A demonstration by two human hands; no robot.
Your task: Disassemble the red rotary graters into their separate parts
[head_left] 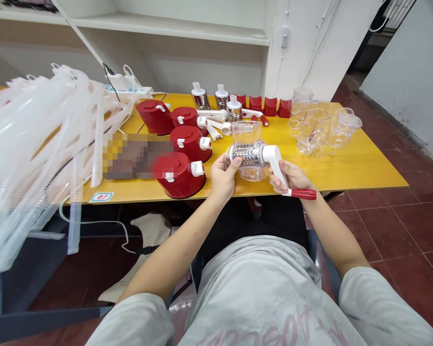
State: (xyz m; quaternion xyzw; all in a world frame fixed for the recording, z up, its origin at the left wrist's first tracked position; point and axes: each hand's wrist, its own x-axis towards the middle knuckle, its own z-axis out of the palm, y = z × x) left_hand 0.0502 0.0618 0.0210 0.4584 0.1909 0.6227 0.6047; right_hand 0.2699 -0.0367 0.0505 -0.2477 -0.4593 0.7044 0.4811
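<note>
Nearest, at the surface's (pixel 364 168) front edge, the left hand's (pixel 224 177) grip is closed round one end of a clear housing (pixel 247 129), apparently to steady it; the right hand's (pixel 294 177) grip is clamped on a white crank (pixel 276 161), seemingly to hold the metal drum (pixel 250 154) level inside. Red bases (pixel 190 143) stand leftward, probably for easy reach; clear vessels (pixel 309 139) cluster at right. Farther back, upright drums (pixel 234 112), likely stable on end, stand near red blocks (pixel 255 104).

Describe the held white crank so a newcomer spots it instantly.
Find the front edge of the yellow table, then the clear housing with a metal drum through it. The white crank is at the drum's right end, red grip pointing right; unlike the white parts lying farther back, it is in the right hand.
</note>
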